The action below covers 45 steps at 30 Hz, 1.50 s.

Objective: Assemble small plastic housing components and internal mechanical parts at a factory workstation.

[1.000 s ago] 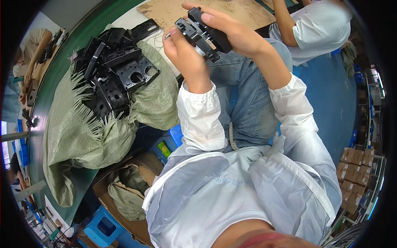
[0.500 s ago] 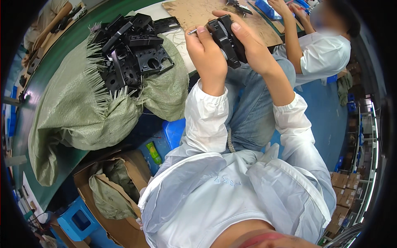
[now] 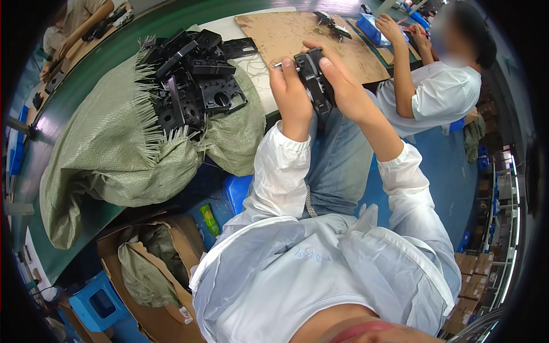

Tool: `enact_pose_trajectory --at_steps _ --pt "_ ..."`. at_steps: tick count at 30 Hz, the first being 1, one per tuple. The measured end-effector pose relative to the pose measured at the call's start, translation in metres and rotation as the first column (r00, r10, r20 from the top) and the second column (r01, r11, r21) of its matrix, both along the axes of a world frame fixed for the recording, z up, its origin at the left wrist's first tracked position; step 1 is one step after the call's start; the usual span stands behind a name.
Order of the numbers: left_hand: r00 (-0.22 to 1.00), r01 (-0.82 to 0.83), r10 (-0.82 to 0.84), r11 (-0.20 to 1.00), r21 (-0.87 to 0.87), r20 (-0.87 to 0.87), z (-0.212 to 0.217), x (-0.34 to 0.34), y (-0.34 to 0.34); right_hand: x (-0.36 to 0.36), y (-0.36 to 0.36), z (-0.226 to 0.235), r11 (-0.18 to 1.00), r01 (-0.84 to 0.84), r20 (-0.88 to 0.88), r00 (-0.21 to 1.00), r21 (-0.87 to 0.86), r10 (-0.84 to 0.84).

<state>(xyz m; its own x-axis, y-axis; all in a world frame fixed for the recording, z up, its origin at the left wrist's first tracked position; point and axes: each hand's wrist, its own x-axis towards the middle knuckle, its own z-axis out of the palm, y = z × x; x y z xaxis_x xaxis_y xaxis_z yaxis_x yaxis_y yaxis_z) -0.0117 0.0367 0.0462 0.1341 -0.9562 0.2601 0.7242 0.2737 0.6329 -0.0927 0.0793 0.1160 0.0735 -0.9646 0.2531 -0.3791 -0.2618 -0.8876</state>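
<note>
Both hands have turned the black plastic part [image 3: 311, 80] since half a second ago: earlier its broad face lay toward the camera, now it stands edge-on between them, and the whole view has slid a little so the sack sits lower and more to the left. Left hand [image 3: 290, 94] is wrapped around the part's left side, fingers closed on it, with a thin metal pin [image 3: 277, 64] sticking out just above the knuckles. Right hand [image 3: 343, 86] clasps the part from the right, thumb pressed on its upper edge. Held part hangs above the person's lap, to the right of the green woven sack [image 3: 120, 154], well apart from it.

On top of that sack lies a heap of similar black plastic parts [image 3: 194, 86], much as before. Behind the sack, on the bench [image 3: 86, 74], a brown cardboard sheet [image 3: 291, 34] is spread. Right of the sack and beyond the held part, another person [image 3: 440, 91] in a white top sits with hands raised. Below the sack stands an open cardboard box [image 3: 143, 274].
</note>
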Motion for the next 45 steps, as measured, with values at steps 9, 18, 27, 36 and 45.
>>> enact_pose_trajectory --at_steps 9,18,27,36,45 --pt "0.861 0.507 -0.503 0.861 -0.049 0.071 0.001 0.01 -0.007 -0.033 -0.011 -0.014 0.995 0.027 0.544 0.836 0.096 -0.075" --pt "0.692 0.214 -0.041 0.965 -0.151 0.721 -0.001 -0.009 -0.029 -0.062 -0.029 -0.039 0.978 0.209 0.688 0.709 0.007 -0.156" --pt "0.738 0.42 -0.217 0.889 -0.183 0.639 0.005 -0.036 -0.042 -0.113 -0.019 -0.05 0.992 0.125 0.808 0.583 0.02 -0.09" --pt "0.698 0.6 -0.322 0.75 -0.278 0.639 0.008 -0.062 -0.041 -0.137 0.017 -0.041 0.993 0.108 0.808 0.589 -0.055 -0.019" --pt "0.708 0.526 -0.24 0.807 -0.269 0.664 0.024 -0.045 -0.017 -0.122 0.026 -0.035 0.977 0.212 0.807 0.573 0.026 -0.145"
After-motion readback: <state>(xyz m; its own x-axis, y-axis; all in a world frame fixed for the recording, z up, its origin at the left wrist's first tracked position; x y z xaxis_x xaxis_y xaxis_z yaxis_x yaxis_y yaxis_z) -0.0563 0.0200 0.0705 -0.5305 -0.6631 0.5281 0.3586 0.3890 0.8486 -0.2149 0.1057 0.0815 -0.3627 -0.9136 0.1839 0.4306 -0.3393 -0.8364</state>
